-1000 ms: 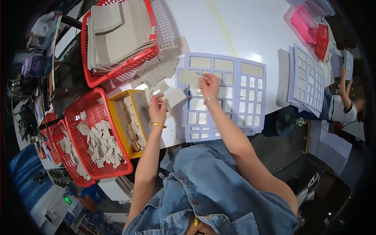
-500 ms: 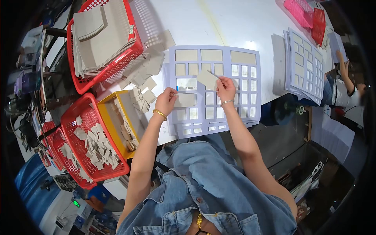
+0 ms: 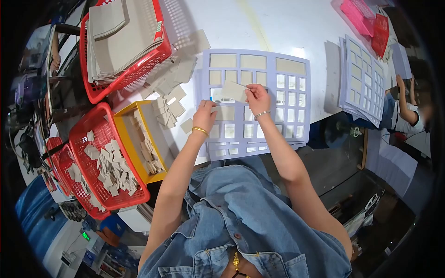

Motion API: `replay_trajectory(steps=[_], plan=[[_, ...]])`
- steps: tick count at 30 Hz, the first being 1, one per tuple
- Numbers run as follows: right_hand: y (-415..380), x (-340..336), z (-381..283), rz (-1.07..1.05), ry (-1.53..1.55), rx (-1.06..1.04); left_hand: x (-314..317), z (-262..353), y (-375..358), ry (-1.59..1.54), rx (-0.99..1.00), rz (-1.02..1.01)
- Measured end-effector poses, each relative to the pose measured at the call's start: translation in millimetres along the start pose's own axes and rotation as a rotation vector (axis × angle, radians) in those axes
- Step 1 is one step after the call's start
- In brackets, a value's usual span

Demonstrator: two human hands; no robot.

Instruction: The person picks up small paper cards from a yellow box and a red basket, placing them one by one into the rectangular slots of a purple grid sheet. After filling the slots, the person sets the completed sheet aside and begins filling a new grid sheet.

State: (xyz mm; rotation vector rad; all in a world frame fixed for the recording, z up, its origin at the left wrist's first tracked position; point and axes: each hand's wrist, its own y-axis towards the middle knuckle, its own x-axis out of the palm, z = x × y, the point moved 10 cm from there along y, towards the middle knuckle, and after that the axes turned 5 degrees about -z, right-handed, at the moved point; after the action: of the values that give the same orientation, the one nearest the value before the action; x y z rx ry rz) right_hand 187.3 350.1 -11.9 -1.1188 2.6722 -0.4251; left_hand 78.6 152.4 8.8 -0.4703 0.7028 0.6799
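Note:
A pale lavender board (image 3: 271, 78) with rectangular openings lies on the table, grey card pieces filling its upper openings. Between thumb and fingers of my right hand (image 3: 257, 98) are a grey card (image 3: 234, 91) and what looks like a thin pointed tool. The card hangs over the opening in the second column from the top left. My left hand (image 3: 205, 116) rests at the board's left side, beside a small blue mark (image 3: 211, 98) and a grey piece (image 3: 225, 113) in an opening. Its fingers are bent together; whatever they hold is hidden.
Red baskets (image 3: 123, 204) with grey pieces and a yellow box (image 3: 161, 175) stand at the left. Loose cards (image 3: 176, 109) lie between them and the board. More lavender boards (image 3: 343, 78) are stacked at the right. Another person (image 3: 408, 111) is at the far right.
My right hand has moved left with the card, now over the opening with the white label. My left hand has moved right and slightly down, off the grey piece, which now lies in its opening.

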Motion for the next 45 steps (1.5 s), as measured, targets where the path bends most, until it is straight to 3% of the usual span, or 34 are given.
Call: replay_trajectory(steps=[5,7,10,14,17,19,22,24,27,30,33,35,36,39,45], plan=[[8.1,31.1,-15.0,-0.142,-0.286,-0.051,-10.8,-1.9,-21.3,-0.008,-0.182,0.01],[15.2,42.5,-14.7,-0.178,-0.412,-0.139,-0.8,1.4,-30.5,0.029,-0.054,-0.019],[20.6,52.4,-4.0,-0.23,-0.383,-0.03,0.4,7.4,-37.6,0.017,0.036,-0.037],[23.6,59.9,-0.1,-0.194,-0.505,-0.192,-8.2,11.1,-44.9,-0.049,0.107,-0.027],[9.9,57.6,-27.2,-0.163,-0.69,-0.352,-22.1,8.2,-54.5,-0.189,0.054,-0.01],[1.3,64.2,-38.0,-0.177,-0.753,-0.354,-34.7,3.8,-68.2,-0.178,0.057,0.045],[-5.2,87.6,-41.9,-0.257,-1.099,-0.568,-73.7,-7.5,-102.2,-0.167,0.029,0.179],[1.2,95.1,-36.3,-0.275,-1.26,-0.474,-115.4,-11.5,-124.8,-0.171,0.025,0.354],[3.0,115.9,-42.7,-0.327,-1.389,-0.414,-169.4,-63.7,-167.9,-0.075,-0.142,0.594],[-13.4,166.6,-78.1,-0.381,-1.216,-0.566,-188.2,-142.2,-191.2,-0.182,-0.445,0.642],[-51.7,251.9,-99.4,-0.507,-0.994,-0.764,-176.2,-188.1,-176.1,0.173,-0.348,0.574],[-84.8,316.6,-103.9,-0.639,-0.997,-0.877,-170.1,-202.7,-160.6,-0.028,-0.522,0.505],[-102.0,346.1,-101.6,-0.718,-1.032,-0.907,-157.6,-219.7,-155.7,0.051,-0.61,0.405],[-132.3,411.5,-87.4,-0.876,-1.168,-0.942,-146.3,-230.5,-142.8,0.015,-0.612,0.178],[-138.1,453.1,-65.9,-0.955,-1.366,-0.842,-164.2,-221.6,-154.9,-0.116,-0.518,0.304]])
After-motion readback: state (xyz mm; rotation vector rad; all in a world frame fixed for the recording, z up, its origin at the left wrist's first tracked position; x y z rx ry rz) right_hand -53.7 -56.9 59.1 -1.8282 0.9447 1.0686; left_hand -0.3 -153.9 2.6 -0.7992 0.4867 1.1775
